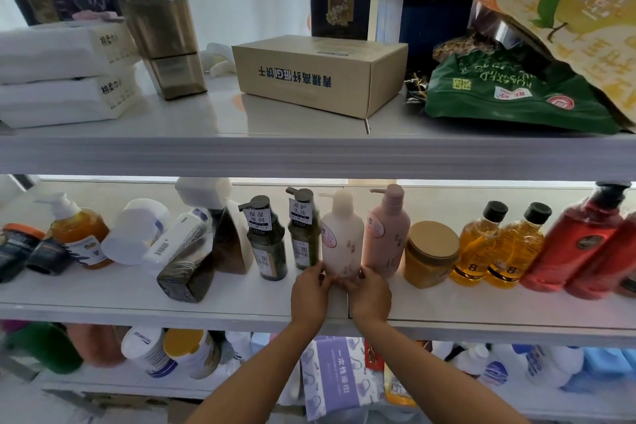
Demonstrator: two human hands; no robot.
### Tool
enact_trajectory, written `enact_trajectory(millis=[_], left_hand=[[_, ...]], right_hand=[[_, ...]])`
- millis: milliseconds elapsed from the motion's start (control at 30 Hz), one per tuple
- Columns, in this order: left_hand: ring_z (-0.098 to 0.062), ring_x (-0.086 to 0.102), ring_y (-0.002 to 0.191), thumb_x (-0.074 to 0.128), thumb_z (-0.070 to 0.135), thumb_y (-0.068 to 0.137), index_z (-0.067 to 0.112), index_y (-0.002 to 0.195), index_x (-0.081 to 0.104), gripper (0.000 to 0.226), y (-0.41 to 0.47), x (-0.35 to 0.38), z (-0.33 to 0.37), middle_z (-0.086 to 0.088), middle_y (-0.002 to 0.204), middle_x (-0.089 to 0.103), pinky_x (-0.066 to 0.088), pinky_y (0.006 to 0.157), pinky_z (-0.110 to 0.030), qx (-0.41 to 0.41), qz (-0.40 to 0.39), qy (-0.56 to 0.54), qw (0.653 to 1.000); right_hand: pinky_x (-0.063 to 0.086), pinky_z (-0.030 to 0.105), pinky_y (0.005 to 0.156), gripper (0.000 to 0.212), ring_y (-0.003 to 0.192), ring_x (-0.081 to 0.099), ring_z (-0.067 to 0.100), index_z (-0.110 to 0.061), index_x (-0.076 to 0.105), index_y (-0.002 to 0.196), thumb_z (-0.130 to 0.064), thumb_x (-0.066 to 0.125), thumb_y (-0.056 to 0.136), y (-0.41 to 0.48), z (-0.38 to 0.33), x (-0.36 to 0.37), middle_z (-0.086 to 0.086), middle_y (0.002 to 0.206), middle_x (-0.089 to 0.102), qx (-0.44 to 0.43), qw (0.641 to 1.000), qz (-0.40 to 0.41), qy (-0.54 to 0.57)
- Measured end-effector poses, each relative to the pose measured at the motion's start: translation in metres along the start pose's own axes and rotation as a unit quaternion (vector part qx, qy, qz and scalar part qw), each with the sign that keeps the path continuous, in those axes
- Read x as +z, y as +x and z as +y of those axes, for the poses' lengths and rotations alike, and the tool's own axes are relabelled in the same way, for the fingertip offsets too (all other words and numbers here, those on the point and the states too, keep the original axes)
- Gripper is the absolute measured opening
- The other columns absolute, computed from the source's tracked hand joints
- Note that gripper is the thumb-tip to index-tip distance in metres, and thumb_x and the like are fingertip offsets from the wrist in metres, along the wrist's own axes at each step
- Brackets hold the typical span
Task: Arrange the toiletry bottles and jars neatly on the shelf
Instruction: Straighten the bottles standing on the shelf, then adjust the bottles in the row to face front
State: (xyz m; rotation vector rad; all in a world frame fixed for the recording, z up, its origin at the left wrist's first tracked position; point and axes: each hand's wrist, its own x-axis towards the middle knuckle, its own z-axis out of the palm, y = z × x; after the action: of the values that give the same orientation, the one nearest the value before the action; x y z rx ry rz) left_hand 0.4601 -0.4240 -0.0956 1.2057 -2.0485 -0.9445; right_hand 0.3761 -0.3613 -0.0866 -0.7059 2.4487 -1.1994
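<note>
Left hand [311, 289], right hand [370, 290] — fingers grasp one white bottle [342, 237], beside two green bottles [267, 246] [303, 241].

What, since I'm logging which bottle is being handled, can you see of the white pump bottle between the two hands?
The white pump bottle is rounded, milky and plastic-looking, with a white pump head, spout pointing left, and a pinkish oval label on its left side. It stands upright on the middle shelf between a dark green pump bottle and a pink pump bottle. The left hand and the right hand hold its base from either side.
</note>
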Motion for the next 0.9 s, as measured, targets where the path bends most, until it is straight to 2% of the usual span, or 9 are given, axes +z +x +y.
enact_trajectory(millis=[133, 433, 533, 600, 667, 800, 900], left_hand=[[-0.02, 0.065, 0.08, 0.06, 0.022, 0.09, 0.01, 0.088, 0.065, 0.013, 0.0, 0.0, 0.006, -0.006, 0.088, 0.07, 0.054, 0.073, -0.037, -0.005, 0.008, 0.011, 1.0], [-0.019, 0.06, 0.071, 0.06, 0.026, 0.09, 0.008, 0.086, 0.066, 0.02, 0.008, -0.002, 0.011, -0.009, 0.083, 0.07, 0.049, 0.068, -0.032, -0.016, 0.007, 0.026, 0.999], [-0.02, 0.063, 0.076, 0.062, 0.025, 0.089, 0.008, 0.09, 0.068, 0.018, 0.005, -0.005, 0.005, -0.008, 0.086, 0.071, 0.05, 0.07, -0.03, -0.028, 0.027, 0.004, 0.999], [-0.019, 0.064, 0.081, 0.062, 0.023, 0.089, 0.01, 0.094, 0.068, 0.015, 0.001, -0.008, -0.001, -0.006, 0.089, 0.07, 0.051, 0.074, -0.029, -0.048, 0.045, -0.017, 0.998], [-0.018, 0.063, 0.083, 0.06, 0.019, 0.09, 0.01, 0.096, 0.066, 0.011, -0.003, -0.014, -0.007, -0.005, 0.092, 0.069, 0.049, 0.075, -0.026, -0.07, 0.065, -0.05, 0.994], [-0.017, 0.057, 0.079, 0.061, 0.017, 0.09, 0.008, 0.098, 0.056, 0.013, -0.009, -0.032, -0.014, -0.004, 0.089, 0.061, 0.043, 0.073, -0.024, -0.109, 0.147, -0.069, 0.981], [-0.023, 0.056, 0.074, 0.065, 0.019, 0.087, 0.012, 0.093, 0.045, 0.022, -0.011, -0.042, -0.02, -0.005, 0.086, 0.054, 0.044, 0.068, -0.029, -0.124, 0.191, -0.072, 0.971]], right_hand=[[0.041, 0.024, 0.063, 0.022, 0.074, 0.056, 0.016, -0.016, 0.066, 0.089, -0.037, 0.068, 0.082, 0.004, 0.0, 0.0, 0.003, 0.088, 0.068, 0.013, 1.0, 0.0, -0.014], [0.047, 0.027, 0.069, 0.025, 0.082, 0.062, 0.021, -0.015, 0.066, 0.09, -0.039, 0.064, 0.085, 0.008, 0.001, 0.003, 0.004, 0.091, 0.07, 0.038, 0.999, 0.003, -0.018], [0.042, 0.025, 0.068, 0.025, 0.084, 0.063, 0.02, -0.015, 0.065, 0.089, -0.04, 0.063, 0.086, 0.002, 0.002, 0.004, 0.002, 0.091, 0.07, 0.028, 1.0, 0.002, -0.011], [0.044, 0.024, 0.07, 0.021, 0.085, 0.064, 0.019, -0.017, 0.067, 0.088, -0.037, 0.064, 0.086, -0.007, 0.004, 0.009, 0.001, 0.091, 0.071, -0.005, 1.0, -0.01, 0.0], [0.049, 0.026, 0.077, 0.017, 0.087, 0.063, 0.017, -0.016, 0.069, 0.096, -0.029, 0.066, 0.085, -0.015, 0.003, 0.018, 0.001, 0.094, 0.071, -0.044, 0.998, -0.035, 0.025], [0.047, 0.022, 0.082, 0.042, 0.083, 0.058, 0.013, -0.016, 0.058, 0.123, -0.02, 0.069, 0.083, -0.024, -0.014, 0.034, -0.001, 0.093, 0.063, -0.064, 0.992, -0.094, 0.054], [0.048, 0.026, 0.083, 0.056, 0.085, 0.059, 0.015, -0.02, 0.045, 0.135, -0.021, 0.068, 0.084, -0.024, -0.029, 0.042, 0.0, 0.099, 0.063, -0.06, 0.988, -0.122, 0.079]])
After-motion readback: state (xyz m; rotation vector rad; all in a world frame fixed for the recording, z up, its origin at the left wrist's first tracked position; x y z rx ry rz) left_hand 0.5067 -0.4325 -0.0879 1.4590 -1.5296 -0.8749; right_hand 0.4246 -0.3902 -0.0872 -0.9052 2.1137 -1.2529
